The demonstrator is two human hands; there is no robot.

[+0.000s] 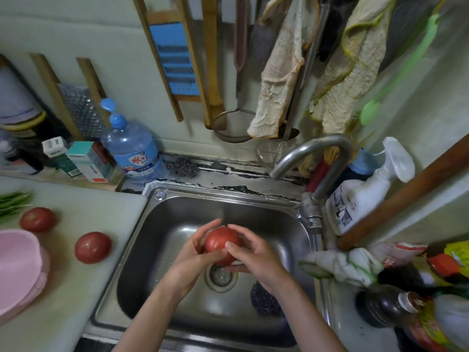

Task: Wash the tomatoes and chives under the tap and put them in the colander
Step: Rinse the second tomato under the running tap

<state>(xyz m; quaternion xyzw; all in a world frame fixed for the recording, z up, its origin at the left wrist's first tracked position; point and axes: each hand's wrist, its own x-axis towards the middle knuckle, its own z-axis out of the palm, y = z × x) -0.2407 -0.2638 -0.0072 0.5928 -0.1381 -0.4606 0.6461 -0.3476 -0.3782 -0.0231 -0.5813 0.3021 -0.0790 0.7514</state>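
A: So, where is the tomato [223, 243]?
B: Mid-frame, over the sink [175, 224], just above the drain [220, 276]. The left hand [190, 260] and right hand [256, 260] both curl round it.

A: Any room around it?
B: Bare basin to the left and behind. A dark scourer [264, 301] lies lower right, by the right wrist. The tap [314, 151] ends up and right of the tomato, apart from it.

A: And further out?
B: On the counter [83, 295] at left sit a second tomato [93, 247] and a third tomato [38, 219], apart. The chives [12, 204] and the pink colander [17, 270] are cut by the left edge.

A: Is the water running?
B: Can't tell. Fingers hide the tomato's underside.
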